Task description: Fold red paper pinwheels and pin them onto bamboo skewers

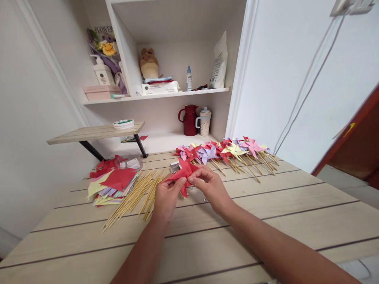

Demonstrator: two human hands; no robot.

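Both hands hold a red paper pinwheel (184,173) just above the wooden table (266,213). My left hand (166,197) pinches its lower left flap with thumb and fingers closed. My right hand (209,185) pinches the right side near the centre. A bundle of thin wooden sticks (134,197) lies just left of my left hand. Beyond the sticks sits a stack of coloured paper squares (114,183), red on top. A row of finished pinwheels on sticks (227,152) lies behind my right hand.
A small clear box (130,162) sits by the paper stack, and a small metal object (175,166) lies behind the held pinwheel. A red jug (189,120) and a mug (204,121) stand on the low shelf. A small raised wooden stand (94,134) is at left.
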